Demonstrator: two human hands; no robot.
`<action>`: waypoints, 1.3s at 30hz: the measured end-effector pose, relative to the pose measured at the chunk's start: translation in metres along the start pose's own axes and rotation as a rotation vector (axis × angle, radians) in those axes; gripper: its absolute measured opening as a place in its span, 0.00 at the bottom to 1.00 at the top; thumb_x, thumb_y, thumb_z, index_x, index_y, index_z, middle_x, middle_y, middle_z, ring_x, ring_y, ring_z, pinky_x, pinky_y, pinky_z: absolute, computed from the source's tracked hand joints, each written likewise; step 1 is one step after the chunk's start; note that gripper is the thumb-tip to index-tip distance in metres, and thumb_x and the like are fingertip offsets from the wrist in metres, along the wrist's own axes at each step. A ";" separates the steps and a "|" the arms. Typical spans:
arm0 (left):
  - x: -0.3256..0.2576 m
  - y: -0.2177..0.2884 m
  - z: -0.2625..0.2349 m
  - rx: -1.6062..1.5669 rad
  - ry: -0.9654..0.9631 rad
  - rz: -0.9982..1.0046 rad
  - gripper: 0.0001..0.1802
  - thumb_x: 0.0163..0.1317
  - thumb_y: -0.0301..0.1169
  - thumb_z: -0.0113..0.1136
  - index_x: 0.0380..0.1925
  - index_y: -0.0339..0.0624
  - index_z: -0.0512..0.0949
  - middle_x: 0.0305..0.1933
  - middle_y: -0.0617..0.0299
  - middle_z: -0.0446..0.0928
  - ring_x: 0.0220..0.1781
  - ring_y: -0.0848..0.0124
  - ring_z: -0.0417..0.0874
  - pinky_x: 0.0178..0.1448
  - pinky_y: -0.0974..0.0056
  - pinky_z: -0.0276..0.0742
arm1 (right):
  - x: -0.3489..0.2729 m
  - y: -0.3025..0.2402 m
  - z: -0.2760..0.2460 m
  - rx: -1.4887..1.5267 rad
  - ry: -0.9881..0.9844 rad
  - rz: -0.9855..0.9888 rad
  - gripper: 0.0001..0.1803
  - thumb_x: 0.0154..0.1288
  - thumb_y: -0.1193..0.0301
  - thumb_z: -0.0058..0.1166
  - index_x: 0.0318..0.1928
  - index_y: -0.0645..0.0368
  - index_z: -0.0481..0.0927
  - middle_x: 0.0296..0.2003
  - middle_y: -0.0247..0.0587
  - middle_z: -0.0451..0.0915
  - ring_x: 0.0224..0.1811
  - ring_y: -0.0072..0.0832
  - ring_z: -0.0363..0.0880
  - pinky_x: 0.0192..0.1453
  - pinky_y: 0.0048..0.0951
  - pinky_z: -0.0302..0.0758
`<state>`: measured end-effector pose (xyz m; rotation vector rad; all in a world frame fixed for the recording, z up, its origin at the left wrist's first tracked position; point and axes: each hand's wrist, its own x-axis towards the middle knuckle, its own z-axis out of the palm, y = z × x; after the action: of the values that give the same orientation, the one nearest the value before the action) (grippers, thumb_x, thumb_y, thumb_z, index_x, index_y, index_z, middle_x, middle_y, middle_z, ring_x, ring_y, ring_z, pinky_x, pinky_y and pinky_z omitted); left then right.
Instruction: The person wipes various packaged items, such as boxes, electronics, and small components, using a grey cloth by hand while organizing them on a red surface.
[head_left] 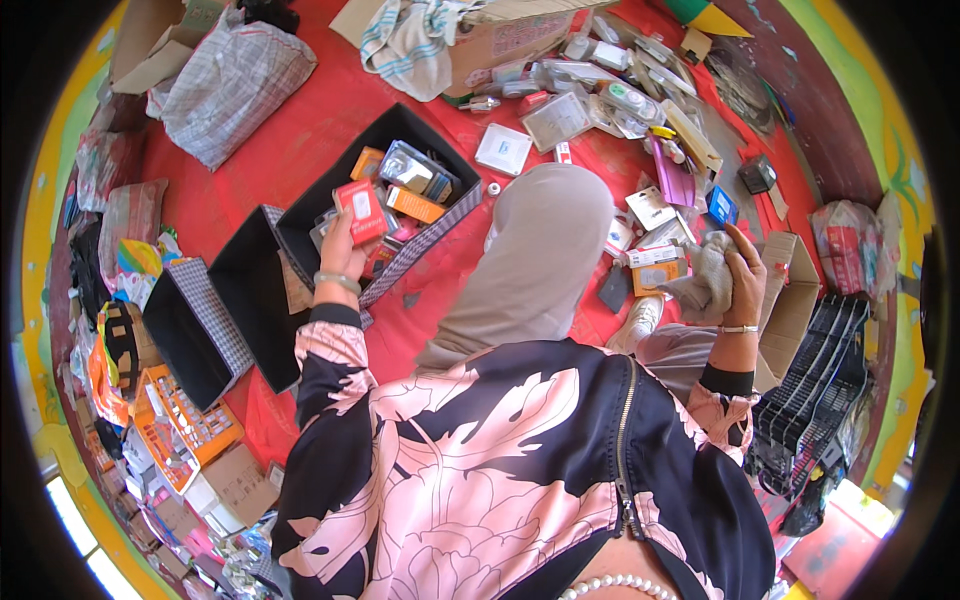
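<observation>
The left hand (344, 254) pinches a red box (361, 207) over a black bin (340, 162), partly hiding packages (415, 205) inside. The right hand (743, 285) clutches gray cloth (711, 272), its folds obscuring the grip. Clutter covers much of the red floor (335, 85); painted walls (892, 130) end cut off.

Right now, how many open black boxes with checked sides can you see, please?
3. One filled box is by the left hand; one middle box is just left of it; one outer box is farthest left. Others may be hidden.
</observation>
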<state>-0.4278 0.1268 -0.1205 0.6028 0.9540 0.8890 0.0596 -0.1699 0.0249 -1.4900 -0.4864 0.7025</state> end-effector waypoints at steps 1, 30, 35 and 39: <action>-0.010 -0.009 -0.015 -0.117 0.064 -0.033 0.19 0.64 0.40 0.52 0.51 0.44 0.69 0.48 0.56 0.76 0.46 0.62 0.80 0.44 0.54 0.80 | 0.000 0.004 -0.004 0.011 -0.013 0.026 0.20 0.58 0.83 0.43 0.53 0.66 0.75 0.43 0.40 0.77 0.41 0.23 0.76 0.45 0.21 0.74; -0.176 -0.013 0.322 0.358 -1.196 -0.377 0.43 0.42 0.16 0.64 0.61 0.38 0.55 0.56 0.55 0.67 0.58 0.63 0.72 0.60 0.60 0.70 | -0.081 -0.078 0.112 -1.037 -0.016 -0.817 0.10 0.57 0.66 0.53 0.39 0.55 0.75 0.30 0.47 0.76 0.30 0.44 0.77 0.30 0.38 0.72; -0.187 -0.022 0.328 0.236 -1.134 -0.542 0.44 0.45 0.15 0.61 0.63 0.40 0.52 0.57 0.55 0.66 0.59 0.63 0.71 0.60 0.60 0.70 | -0.055 -0.063 0.088 -0.928 0.002 -0.593 0.10 0.60 0.65 0.51 0.34 0.60 0.75 0.25 0.54 0.75 0.29 0.49 0.75 0.32 0.39 0.72; -0.184 -0.034 0.315 0.180 -1.168 -0.433 0.39 0.49 0.16 0.58 0.63 0.41 0.55 0.57 0.55 0.68 0.58 0.62 0.72 0.60 0.57 0.70 | -0.017 -0.039 0.045 -0.188 -0.156 -0.431 0.13 0.63 0.63 0.49 0.36 0.62 0.76 0.28 0.46 0.78 0.26 0.34 0.77 0.32 0.33 0.75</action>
<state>-0.1897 -0.0666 0.0795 0.8688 0.0667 -0.0223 0.0211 -0.1470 0.0679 -1.4429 -0.9815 0.4403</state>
